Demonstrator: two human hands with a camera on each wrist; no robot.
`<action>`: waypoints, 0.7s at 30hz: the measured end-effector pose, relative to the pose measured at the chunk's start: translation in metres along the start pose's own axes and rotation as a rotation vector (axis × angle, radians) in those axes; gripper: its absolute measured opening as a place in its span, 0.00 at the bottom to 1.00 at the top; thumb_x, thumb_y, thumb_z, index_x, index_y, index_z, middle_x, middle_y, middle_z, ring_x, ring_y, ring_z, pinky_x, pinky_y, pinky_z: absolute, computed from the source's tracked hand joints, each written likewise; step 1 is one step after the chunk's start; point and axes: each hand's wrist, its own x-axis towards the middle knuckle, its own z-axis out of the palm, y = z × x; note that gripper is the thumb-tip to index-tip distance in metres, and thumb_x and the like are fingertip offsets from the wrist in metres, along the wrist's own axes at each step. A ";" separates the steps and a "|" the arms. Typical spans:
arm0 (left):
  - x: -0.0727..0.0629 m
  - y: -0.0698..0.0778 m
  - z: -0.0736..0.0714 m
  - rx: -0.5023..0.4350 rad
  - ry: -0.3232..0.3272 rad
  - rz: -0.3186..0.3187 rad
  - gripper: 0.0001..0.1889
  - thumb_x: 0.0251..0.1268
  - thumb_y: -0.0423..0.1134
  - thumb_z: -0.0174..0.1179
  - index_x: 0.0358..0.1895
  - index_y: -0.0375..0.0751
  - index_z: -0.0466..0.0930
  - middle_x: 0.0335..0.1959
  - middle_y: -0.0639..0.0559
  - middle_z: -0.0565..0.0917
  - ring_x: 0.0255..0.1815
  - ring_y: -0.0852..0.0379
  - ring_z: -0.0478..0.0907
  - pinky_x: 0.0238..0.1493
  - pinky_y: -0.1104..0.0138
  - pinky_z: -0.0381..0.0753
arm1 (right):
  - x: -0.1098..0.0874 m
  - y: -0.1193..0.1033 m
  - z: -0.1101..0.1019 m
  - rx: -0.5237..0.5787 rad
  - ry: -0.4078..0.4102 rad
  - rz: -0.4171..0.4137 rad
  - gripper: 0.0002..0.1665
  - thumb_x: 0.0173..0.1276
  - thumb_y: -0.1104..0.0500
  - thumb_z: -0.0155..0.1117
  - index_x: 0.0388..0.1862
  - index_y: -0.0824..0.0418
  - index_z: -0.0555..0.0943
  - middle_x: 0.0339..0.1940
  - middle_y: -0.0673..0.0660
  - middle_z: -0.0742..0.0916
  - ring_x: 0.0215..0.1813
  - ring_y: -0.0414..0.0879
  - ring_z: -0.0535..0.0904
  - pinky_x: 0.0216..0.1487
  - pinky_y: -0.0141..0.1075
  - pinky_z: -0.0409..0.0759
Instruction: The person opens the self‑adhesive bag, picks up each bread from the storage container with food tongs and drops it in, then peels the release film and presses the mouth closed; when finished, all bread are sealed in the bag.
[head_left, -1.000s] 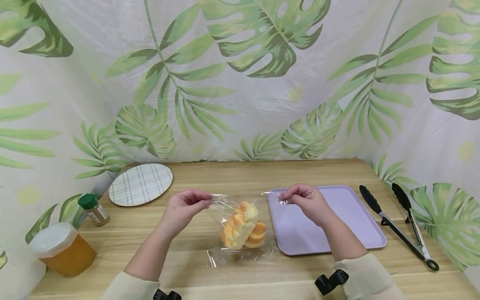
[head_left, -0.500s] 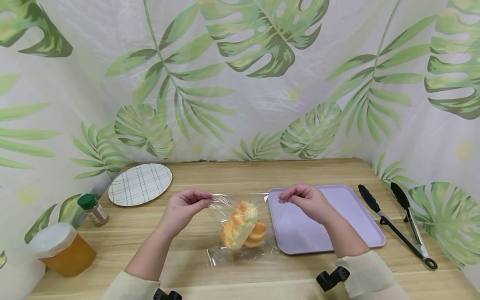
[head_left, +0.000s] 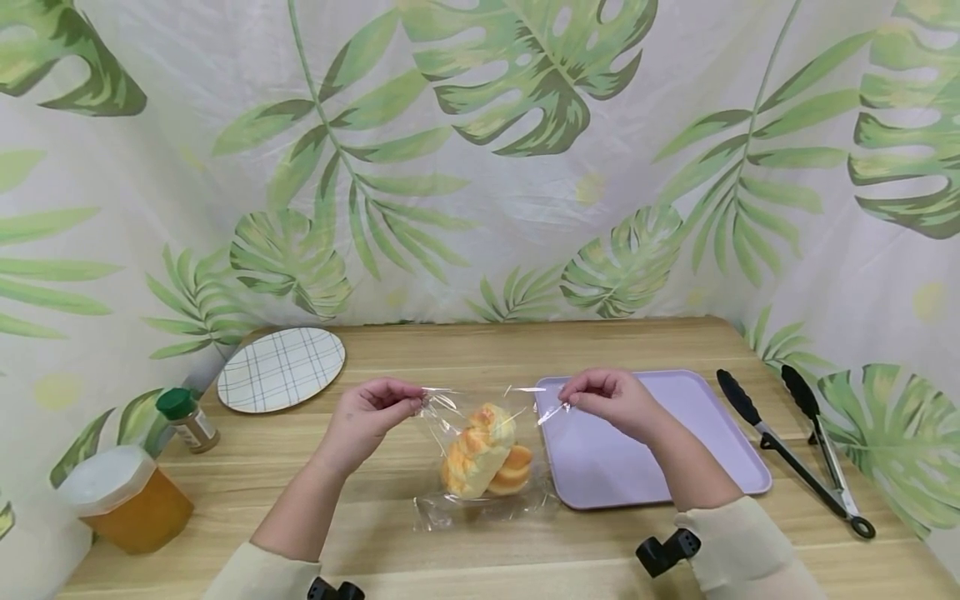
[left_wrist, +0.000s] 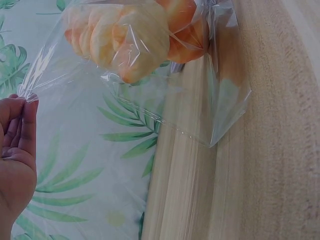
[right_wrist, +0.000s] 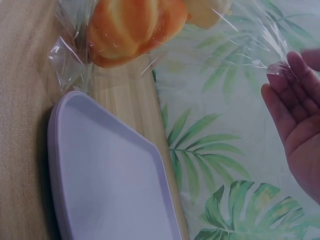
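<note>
A clear plastic bag [head_left: 442, 510] stands in the middle of the wooden table with bread inside. One piece is a pale, braided-looking loaf [head_left: 480, 454]; beside it is a rounder orange-brown bun [head_left: 513, 472]. My left hand [head_left: 372, 421] pinches the bag's upper left corner between thumb and fingers, also seen in the left wrist view, where the film gathers at the fingertips [left_wrist: 31, 98]. The upper right corner is pinched by my right hand [head_left: 617, 406], over the left part of the lilac tray. The film stretches between both hands above the bread.
Right of the bag lies the lilac tray [head_left: 697, 417], and beyond it black-tipped tongs [head_left: 802, 479]. A checked plate [head_left: 282, 369] sits at the back left. Nearer on the left are a green-capped spice jar [head_left: 187, 420] and a lidded amber container [head_left: 127, 500].
My right hand's fingers have shifted slightly on the bag's corner, and the film's top edge there has changed its folds. The left hand and the bread stay in place.
</note>
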 end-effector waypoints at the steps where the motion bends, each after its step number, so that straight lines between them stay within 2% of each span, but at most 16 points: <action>1: 0.000 0.000 0.000 -0.002 0.000 -0.001 0.14 0.62 0.24 0.61 0.46 0.12 0.75 0.32 0.67 0.87 0.36 0.70 0.83 0.42 0.76 0.84 | 0.001 -0.001 0.001 -0.013 0.010 0.022 0.09 0.66 0.69 0.60 0.39 0.78 0.80 0.31 0.42 0.86 0.36 0.33 0.80 0.42 0.25 0.81; 4: 0.000 0.001 0.000 0.003 0.001 -0.005 0.14 0.62 0.24 0.61 0.46 0.13 0.75 0.32 0.67 0.87 0.36 0.70 0.83 0.42 0.76 0.84 | 0.003 -0.001 0.003 -0.047 0.040 0.075 0.11 0.62 0.68 0.68 0.38 0.78 0.80 0.29 0.44 0.85 0.33 0.33 0.79 0.37 0.26 0.81; 9: -0.002 0.002 0.001 0.042 0.004 0.010 0.13 0.62 0.25 0.62 0.45 0.16 0.77 0.32 0.68 0.87 0.36 0.70 0.83 0.41 0.76 0.84 | 0.004 -0.002 0.004 -0.117 0.067 0.092 0.08 0.61 0.68 0.69 0.35 0.72 0.78 0.30 0.51 0.83 0.33 0.35 0.79 0.36 0.27 0.81; 11: -0.003 0.003 0.003 0.054 0.004 0.033 0.12 0.62 0.25 0.62 0.45 0.17 0.78 0.32 0.68 0.87 0.36 0.70 0.83 0.41 0.76 0.84 | 0.004 -0.004 0.003 -0.144 0.053 0.090 0.10 0.62 0.68 0.68 0.38 0.70 0.76 0.30 0.52 0.82 0.33 0.37 0.78 0.35 0.27 0.80; 13: -0.003 0.004 0.004 0.061 0.005 0.064 0.11 0.62 0.24 0.62 0.44 0.17 0.78 0.32 0.68 0.87 0.36 0.71 0.83 0.40 0.76 0.84 | 0.004 -0.006 0.002 -0.159 0.013 0.069 0.15 0.63 0.68 0.67 0.45 0.70 0.73 0.32 0.54 0.82 0.35 0.38 0.78 0.36 0.28 0.80; 15: -0.003 0.006 0.006 0.071 0.002 0.094 0.10 0.62 0.24 0.61 0.43 0.17 0.79 0.32 0.69 0.87 0.35 0.71 0.83 0.39 0.77 0.83 | 0.005 -0.009 0.000 -0.173 -0.042 0.051 0.21 0.64 0.66 0.66 0.54 0.68 0.71 0.36 0.58 0.83 0.38 0.41 0.79 0.39 0.31 0.81; 17: -0.003 0.007 0.008 0.080 -0.005 0.114 0.09 0.62 0.23 0.61 0.42 0.17 0.79 0.32 0.69 0.86 0.35 0.71 0.82 0.38 0.76 0.83 | 0.007 -0.013 -0.001 -0.214 -0.092 0.034 0.27 0.65 0.63 0.66 0.61 0.66 0.69 0.43 0.61 0.84 0.45 0.46 0.82 0.48 0.38 0.83; 21: -0.003 0.011 0.011 0.112 -0.015 0.131 0.07 0.61 0.22 0.60 0.41 0.20 0.81 0.32 0.70 0.86 0.34 0.70 0.82 0.37 0.77 0.83 | 0.012 -0.028 0.010 -0.321 -0.172 0.044 0.32 0.67 0.51 0.66 0.66 0.61 0.71 0.58 0.60 0.83 0.61 0.54 0.78 0.65 0.53 0.76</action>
